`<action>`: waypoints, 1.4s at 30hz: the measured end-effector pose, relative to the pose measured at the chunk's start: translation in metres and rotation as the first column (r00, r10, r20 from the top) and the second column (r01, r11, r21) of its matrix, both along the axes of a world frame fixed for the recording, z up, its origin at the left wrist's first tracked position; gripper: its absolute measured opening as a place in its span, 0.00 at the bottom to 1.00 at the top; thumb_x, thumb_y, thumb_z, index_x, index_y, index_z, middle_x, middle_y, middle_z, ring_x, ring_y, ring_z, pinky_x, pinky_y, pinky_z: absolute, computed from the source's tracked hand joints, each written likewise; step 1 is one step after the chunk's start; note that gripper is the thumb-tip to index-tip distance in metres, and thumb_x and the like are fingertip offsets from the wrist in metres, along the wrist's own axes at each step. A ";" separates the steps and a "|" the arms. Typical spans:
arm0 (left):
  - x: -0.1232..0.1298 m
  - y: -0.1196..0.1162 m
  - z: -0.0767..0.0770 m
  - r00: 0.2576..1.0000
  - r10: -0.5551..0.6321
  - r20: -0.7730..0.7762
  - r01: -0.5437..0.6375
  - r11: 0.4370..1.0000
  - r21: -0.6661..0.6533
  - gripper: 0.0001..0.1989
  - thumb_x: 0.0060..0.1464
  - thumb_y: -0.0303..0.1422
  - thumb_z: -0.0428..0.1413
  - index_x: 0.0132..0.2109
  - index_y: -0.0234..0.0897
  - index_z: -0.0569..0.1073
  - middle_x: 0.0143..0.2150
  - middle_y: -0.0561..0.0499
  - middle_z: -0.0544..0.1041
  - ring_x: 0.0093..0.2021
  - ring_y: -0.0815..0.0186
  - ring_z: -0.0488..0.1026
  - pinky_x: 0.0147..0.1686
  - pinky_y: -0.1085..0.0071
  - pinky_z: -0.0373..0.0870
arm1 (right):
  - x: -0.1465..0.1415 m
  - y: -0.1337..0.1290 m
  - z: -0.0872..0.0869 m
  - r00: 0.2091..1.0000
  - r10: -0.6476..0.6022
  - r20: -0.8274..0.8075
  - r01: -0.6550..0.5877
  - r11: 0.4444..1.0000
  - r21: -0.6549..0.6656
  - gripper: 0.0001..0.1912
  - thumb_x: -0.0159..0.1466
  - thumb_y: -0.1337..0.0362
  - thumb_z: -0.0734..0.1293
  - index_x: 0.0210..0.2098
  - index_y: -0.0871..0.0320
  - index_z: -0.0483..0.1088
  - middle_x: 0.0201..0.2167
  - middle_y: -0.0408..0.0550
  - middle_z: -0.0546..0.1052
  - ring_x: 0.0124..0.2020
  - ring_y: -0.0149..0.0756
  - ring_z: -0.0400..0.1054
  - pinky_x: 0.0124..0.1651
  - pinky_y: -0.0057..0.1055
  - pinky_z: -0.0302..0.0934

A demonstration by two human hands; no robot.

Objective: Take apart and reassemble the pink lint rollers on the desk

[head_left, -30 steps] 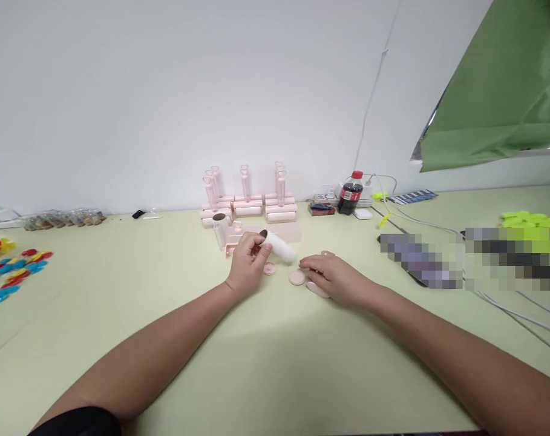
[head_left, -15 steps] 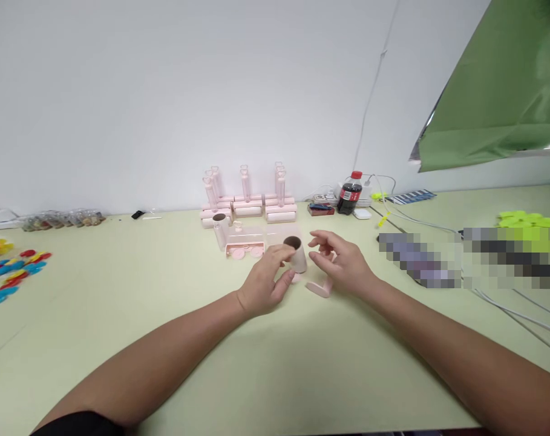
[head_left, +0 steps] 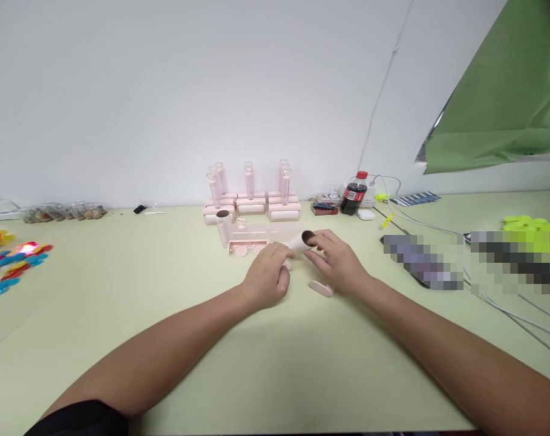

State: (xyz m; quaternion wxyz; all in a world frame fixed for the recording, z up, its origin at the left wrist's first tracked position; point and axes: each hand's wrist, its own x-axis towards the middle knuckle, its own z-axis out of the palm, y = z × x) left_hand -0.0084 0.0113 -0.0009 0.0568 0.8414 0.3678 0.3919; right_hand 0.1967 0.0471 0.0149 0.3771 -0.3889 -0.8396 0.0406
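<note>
A white lint roller refill (head_left: 301,243) with a brown cardboard core is tilted between my hands, its hollow end facing me. My right hand (head_left: 340,260) pinches it at the rim, fingertips at the opening. My left hand (head_left: 266,275) is curled at the roll's lower left side, closed around a small pale pink piece (head_left: 287,264) that is mostly hidden. Just below my right hand lies a pink oval part (head_left: 321,289). Left of my hands, an open pink case (head_left: 248,244) holds round pink parts, and another white roll (head_left: 224,229) stands upright.
Pink lint rollers (head_left: 251,204) in several sets stand by the wall, beside a cola bottle (head_left: 354,194) and a red box (head_left: 324,209). Cables (head_left: 431,224) and a blurred dark object (head_left: 420,260) lie right. Colourful plastic pieces (head_left: 18,260) lie far left.
The roll has gone from nearly upright to tilted, its open end turning right. My right hand has closed in from beside it and gripped its rim. My left hand has shifted down the roll.
</note>
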 end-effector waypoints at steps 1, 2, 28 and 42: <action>0.000 -0.002 0.001 0.991 0.077 -0.113 -0.080 0.997 -0.018 0.12 0.55 0.26 0.47 0.45 0.36 0.69 0.43 0.43 0.71 0.44 0.57 0.67 0.44 0.59 0.66 | 0.004 0.002 0.002 0.999 -0.041 -0.019 0.042 0.999 0.006 0.05 0.64 0.63 0.63 0.39 0.56 0.68 0.41 0.51 0.71 0.38 0.39 0.68 0.38 0.35 0.63; 0.001 -0.005 0.002 0.964 0.136 -0.228 -0.148 0.988 -0.034 0.10 0.56 0.27 0.48 0.43 0.35 0.71 0.42 0.43 0.71 0.43 0.56 0.67 0.43 0.58 0.65 | 0.008 0.005 0.005 0.995 -0.089 -0.036 0.089 0.996 0.011 0.06 0.64 0.62 0.63 0.39 0.56 0.68 0.40 0.51 0.72 0.36 0.39 0.68 0.37 0.34 0.63; 0.004 0.001 -0.004 0.870 -0.055 -0.490 -0.034 0.985 -0.172 0.21 0.64 0.35 0.42 0.61 0.36 0.63 0.62 0.45 0.67 0.52 0.55 0.63 0.50 0.56 0.62 | 0.030 0.036 0.024 0.902 -0.343 0.263 0.371 0.927 -0.062 0.21 0.61 0.58 0.62 0.52 0.59 0.66 0.49 0.58 0.74 0.44 0.48 0.70 0.40 0.39 0.63; 0.005 0.002 -0.001 0.874 -0.077 -0.479 0.000 0.988 -0.157 0.21 0.61 0.32 0.46 0.60 0.36 0.63 0.60 0.45 0.69 0.51 0.56 0.65 0.51 0.57 0.62 | 0.057 -0.015 0.011 0.954 0.103 0.282 0.107 0.760 -0.641 0.15 0.58 0.53 0.65 0.24 0.55 0.60 0.21 0.40 0.66 0.20 0.30 0.57 0.21 0.27 0.48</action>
